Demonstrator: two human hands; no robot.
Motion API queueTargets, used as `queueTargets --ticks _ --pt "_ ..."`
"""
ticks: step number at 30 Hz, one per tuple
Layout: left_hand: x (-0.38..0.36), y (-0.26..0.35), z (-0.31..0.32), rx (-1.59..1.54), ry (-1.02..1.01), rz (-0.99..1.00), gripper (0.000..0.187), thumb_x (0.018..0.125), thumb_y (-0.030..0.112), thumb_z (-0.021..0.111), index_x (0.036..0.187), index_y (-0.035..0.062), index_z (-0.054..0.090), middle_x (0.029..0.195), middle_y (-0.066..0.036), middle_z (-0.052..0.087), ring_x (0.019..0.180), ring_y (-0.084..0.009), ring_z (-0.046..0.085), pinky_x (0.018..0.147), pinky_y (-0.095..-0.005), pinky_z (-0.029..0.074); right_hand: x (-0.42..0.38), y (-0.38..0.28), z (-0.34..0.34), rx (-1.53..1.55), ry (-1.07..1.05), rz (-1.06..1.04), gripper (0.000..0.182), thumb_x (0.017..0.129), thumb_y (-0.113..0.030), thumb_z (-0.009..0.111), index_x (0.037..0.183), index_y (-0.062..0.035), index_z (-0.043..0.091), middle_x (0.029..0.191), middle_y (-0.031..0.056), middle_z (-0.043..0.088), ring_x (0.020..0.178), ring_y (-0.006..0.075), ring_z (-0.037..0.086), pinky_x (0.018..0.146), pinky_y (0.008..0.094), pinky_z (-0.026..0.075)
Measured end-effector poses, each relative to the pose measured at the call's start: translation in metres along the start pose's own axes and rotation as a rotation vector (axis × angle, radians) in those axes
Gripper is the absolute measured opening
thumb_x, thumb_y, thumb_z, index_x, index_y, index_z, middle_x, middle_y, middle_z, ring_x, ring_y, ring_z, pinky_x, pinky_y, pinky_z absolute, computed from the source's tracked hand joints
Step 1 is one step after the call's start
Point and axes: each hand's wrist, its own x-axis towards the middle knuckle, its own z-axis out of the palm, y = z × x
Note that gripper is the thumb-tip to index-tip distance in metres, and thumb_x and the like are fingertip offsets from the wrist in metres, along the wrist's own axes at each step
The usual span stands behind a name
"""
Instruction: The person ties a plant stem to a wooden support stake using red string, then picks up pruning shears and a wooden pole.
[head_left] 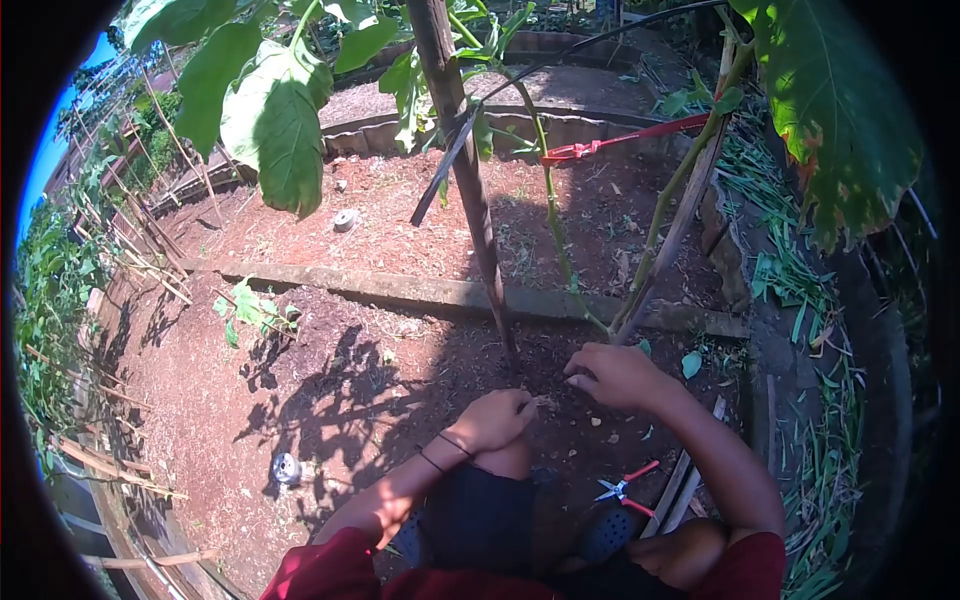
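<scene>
My left hand (pixel 495 418) is closed in front of my knee, its fingers curled toward a few pale dry strands; what it holds, if anything, cannot be made out. Beside the foot of a leafy plant stem (pixel 553 205), my right hand (pixel 617 376) hovers over the soil with fingers bent inward, their tips partly hidden. A dark wooden stake (pixel 470 180) stands upright in the ground just beyond both hands. Red tie material (pixel 575 151) links the stem to a second, slanted stick (pixel 690 190). Red-handled pruning shears (pixel 625 488) lie open on the soil near my right foot.
Large green leaves (pixel 275 120) hang at the top. A low concrete edging (pixel 400 288) crosses the bed. A small plant (pixel 258 310) grows at left, and a metal can (pixel 287 469) sits on the soil. Cut green stalks (pixel 775 230) line the right side.
</scene>
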Motion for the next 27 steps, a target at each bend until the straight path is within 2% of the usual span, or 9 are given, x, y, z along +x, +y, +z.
queueTargets --ticks 14,16,23,25,27 --pt "0.002 0.003 0.002 0.035 0.005 0.007 0.031 0.1 0.029 0.054 0.105 0.0031 0.07 0.102 -0.021 0.071 0.102 -0.0416 0.067 0.091 -0.0488 0.052 0.0 0.006 0.01 -0.037 -0.052 0.011 0.025 0.099 -0.032 0.063 0.114 -0.015 0.071 0.115 0.0081 0.067 0.111 0.0306 0.068 0.094 0.0484 0.053" --pt "0.002 0.004 0.003 0.038 0.003 0.006 0.031 0.1 0.029 0.054 0.104 0.003 0.07 0.102 -0.021 0.071 0.102 -0.0418 0.067 0.091 -0.049 0.052 0.0 0.011 0.015 -0.013 -0.009 -0.035 0.026 0.097 -0.032 0.064 0.114 -0.0142 0.072 0.109 0.0101 0.067 0.105 0.0324 0.069 0.091 0.0484 0.054" --pt "0.004 0.004 0.002 0.029 0.007 0.006 0.032 0.101 0.03 0.054 0.105 0.0029 0.07 0.102 -0.022 0.071 0.103 -0.0425 0.067 0.091 -0.0498 0.052 -0.001 0.007 0.009 -0.024 -0.031 -0.018 0.026 0.097 -0.032 0.065 0.115 -0.0143 0.071 0.109 0.0097 0.066 0.106 0.0324 0.068 0.091 0.0485 0.054" --pt "0.002 0.007 0.003 0.033 0.024 0.001 0.032 0.101 0.03 0.054 0.106 0.0028 0.07 0.102 -0.022 0.071 0.103 -0.0426 0.067 0.092 -0.0503 0.052 0.003 -0.002 -0.002 -0.146 0.187 -0.013 0.025 0.096 -0.029 0.068 0.114 -0.0128 0.07 0.11 0.0074 0.064 0.105 0.0291 0.068 0.085 0.0463 0.056" --pt "-0.002 0.016 0.0 0.127 0.021 0.008 0.032 0.101 0.03 0.054 0.106 0.0032 0.07 0.105 -0.022 0.071 0.104 -0.0425 0.067 0.092 -0.0512 0.052 0.017 -0.005 -0.018 -0.24 0.538 -0.114 0.023 0.093 -0.025 0.071 0.112 -0.0115 0.07 0.107 0.0052 0.062 0.1 0.0272 0.067 0.077 0.0435 0.057"
